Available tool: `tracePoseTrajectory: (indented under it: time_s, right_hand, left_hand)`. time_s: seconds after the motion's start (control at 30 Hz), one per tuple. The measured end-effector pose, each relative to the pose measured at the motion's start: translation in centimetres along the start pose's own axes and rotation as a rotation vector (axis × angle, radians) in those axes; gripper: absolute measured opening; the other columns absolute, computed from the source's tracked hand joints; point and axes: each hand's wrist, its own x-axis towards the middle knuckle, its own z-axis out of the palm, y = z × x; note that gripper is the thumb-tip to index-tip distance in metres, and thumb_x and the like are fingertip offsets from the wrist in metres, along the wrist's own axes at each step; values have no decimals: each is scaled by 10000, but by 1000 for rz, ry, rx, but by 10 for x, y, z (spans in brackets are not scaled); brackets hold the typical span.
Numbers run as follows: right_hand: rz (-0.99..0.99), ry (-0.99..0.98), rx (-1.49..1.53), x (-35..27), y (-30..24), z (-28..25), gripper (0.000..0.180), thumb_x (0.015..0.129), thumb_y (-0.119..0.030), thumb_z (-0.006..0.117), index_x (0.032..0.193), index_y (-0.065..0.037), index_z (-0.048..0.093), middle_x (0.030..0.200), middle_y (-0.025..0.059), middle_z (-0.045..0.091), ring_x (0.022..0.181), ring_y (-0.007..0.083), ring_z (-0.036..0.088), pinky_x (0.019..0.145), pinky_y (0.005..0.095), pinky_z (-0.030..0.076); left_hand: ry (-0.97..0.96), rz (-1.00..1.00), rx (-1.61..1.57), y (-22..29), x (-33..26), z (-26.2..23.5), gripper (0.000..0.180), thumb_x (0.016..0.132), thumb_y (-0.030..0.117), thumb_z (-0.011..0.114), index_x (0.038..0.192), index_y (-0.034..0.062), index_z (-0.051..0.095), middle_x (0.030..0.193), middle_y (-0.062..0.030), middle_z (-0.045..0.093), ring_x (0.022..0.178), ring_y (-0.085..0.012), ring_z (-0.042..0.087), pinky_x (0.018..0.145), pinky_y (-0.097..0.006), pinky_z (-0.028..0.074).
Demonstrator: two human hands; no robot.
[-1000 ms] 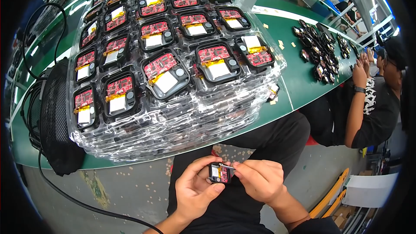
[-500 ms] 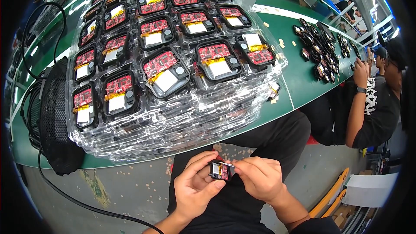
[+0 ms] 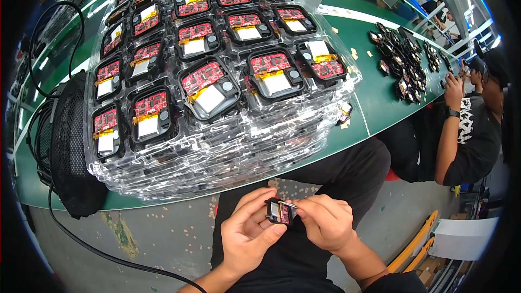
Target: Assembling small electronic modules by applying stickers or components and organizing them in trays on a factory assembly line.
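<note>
Off the desk's near edge, the left hand (image 3: 247, 233) grips a small module (image 3: 279, 211); the right hand (image 3: 324, 221) pinches its strip (image 3: 289, 204), which seemingly needs careful seating next.

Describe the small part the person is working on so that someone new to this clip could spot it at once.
Start at the stack of clear plastic trays on the green table, then drop below the table edge to the person's lap. There the left hand and right hand pinch one small black module with a red circuit board. Unlike its look-alikes seated in the trays, it is loose and held.
</note>
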Motion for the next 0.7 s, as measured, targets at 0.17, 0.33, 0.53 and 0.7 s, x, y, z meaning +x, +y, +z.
tracePoseTrajectory:
  time_s: [0.17,0.33,0.53,0.7]
  right_hand:
    - [-32,38,-72,2,2,0,187,772,-10,770,945,-3,698,780,63,675,562,179,648,484,281,510]
    - [-37,-53,-63,5,1,5,192,771,-15,757,956,-29,706,810,64,677,561,184,646,498,285,512]
    - [358,121,459,-9,-9,-8,108,865,-59,694,943,13,671,827,113,647,692,191,626,605,280,485]
    - [298,-17,513,9,-40,-32,221,816,-1,745,1012,25,646,944,155,686,743,225,676,649,294,538]
  left_hand:
    - [16,12,8,2,6,5,537,869,-119,693,1367,-129,490,1465,-183,406,1265,-345,574,1041,-414,531]
    - [27,85,48,6,5,-1,530,848,-152,692,1346,-138,513,1463,-193,411,1250,-351,584,1035,-424,534]
    - [122,326,673,20,-2,12,414,747,50,844,1128,-23,699,1093,-182,673,1001,-311,678,858,-361,552]
    - [-64,716,921,25,7,23,412,686,34,839,1073,-23,709,1067,-182,667,920,-352,678,805,-400,569]
